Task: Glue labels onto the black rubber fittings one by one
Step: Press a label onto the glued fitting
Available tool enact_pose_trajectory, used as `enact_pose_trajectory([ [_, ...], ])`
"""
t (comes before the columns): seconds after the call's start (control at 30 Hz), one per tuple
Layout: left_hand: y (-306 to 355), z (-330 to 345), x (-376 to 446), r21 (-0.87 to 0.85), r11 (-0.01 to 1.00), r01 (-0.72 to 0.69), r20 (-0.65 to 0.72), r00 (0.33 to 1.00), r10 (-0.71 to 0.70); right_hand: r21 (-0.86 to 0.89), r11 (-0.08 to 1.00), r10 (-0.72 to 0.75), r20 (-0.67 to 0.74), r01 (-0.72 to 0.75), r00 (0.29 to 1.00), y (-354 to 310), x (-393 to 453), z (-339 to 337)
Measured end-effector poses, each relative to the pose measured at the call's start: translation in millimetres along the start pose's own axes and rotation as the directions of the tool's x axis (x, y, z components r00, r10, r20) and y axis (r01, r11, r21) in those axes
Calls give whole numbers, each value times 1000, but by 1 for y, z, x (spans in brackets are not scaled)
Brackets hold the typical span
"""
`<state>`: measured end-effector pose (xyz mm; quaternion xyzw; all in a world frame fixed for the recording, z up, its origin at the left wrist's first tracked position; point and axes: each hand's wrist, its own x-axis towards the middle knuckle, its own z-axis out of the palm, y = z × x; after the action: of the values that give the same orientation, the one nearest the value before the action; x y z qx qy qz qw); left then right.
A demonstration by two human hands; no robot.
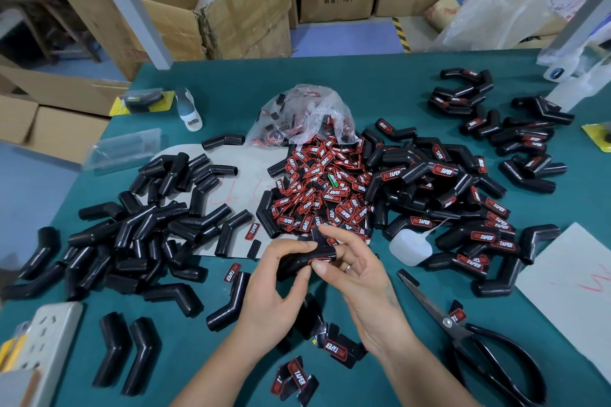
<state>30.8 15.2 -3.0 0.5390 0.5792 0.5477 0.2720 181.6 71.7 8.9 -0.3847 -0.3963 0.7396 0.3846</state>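
held above the near edge of the green table (363,82), between both hands: one black rubber fitting (305,259), lying roughly crosswise. curled around its left end, the left hand (281,281), thumb underneath. pinching a red-and-black label (320,261) against the fitting's front face, the right hand (357,271), thumb pressed on the label, index finger arched over the top, remaining fingers spread loose, a ring on one. behind the hands, a heap of loose labels (327,188) spilling from a clear plastic bag (304,112). to the left, a pile of unlabelled fittings (148,228); to the right, a pile of labelled fittings (463,201). just right of the hands, a small white glue bottle (410,246) lying beside the labelled pile. near the right forearm, black-handled scissors (469,337), blades parted. a few stray labels (294,377) between the forearms.
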Motion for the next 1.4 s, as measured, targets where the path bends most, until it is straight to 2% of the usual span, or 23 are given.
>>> enact_pose_trajectory([
  [0.3, 3, 1, 2, -117, 991, 70, -81, 993, -80, -64, 998, -21, 46, 24, 999, -5, -2, 1],
  [0.57, 4, -3, 4, -146, 987, 65, -85, 993, -78, -86, 994, -57, 82, 64, 995, -7, -1, 0],
  [1.2, 2, -5, 3, -124, 990, 67, -68, 995, -76, -41, 999, -14, 113, 18, 993, -9, 1, -4],
  [1.4, 1, -6, 5, -88, 990, 113, -10, 993, -115, -135, 987, -69, 117, 84, 991, -8, 0, -5],
])
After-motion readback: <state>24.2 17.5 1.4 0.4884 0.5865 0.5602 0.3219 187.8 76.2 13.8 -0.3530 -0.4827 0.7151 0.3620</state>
